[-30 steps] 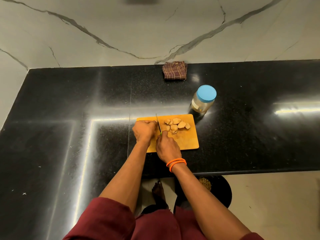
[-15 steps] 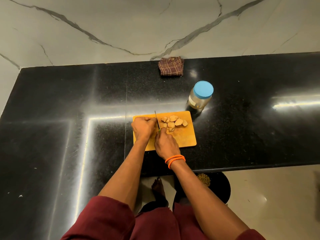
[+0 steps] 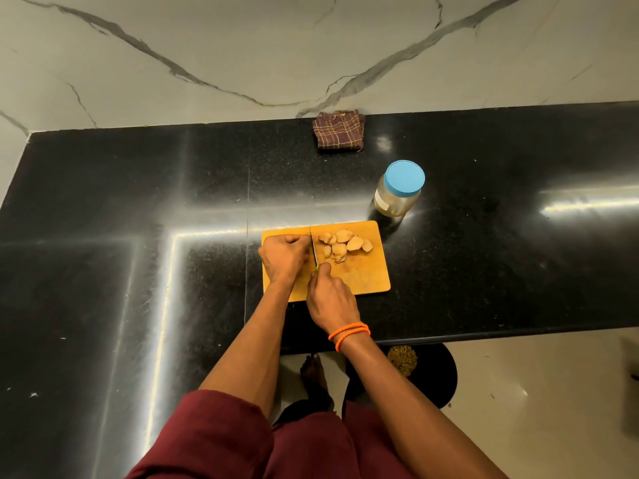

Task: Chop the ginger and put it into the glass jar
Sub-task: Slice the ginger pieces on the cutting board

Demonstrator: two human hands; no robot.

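Since a second ago little differs: both hands stay on the orange cutting board (image 3: 363,278), the cut ginger slices (image 3: 344,244) piled at its far middle. The right hand (image 3: 330,297) grips the knife (image 3: 313,248), blade running near-to-far, tip far. The left hand (image 3: 283,255) is curled beside the blade; what it pins is hidden. The lidded glass jar (image 3: 397,190) stands upright on the counter (image 3: 138,202), far right of the board.

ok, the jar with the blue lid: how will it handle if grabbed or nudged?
The glass jar looks rigid and probably smooth, so slippery in a loose grip. It stands upright, taller than wide, so a high nudge might tip it. Round body: on its side it would likely roll. Lid is on.
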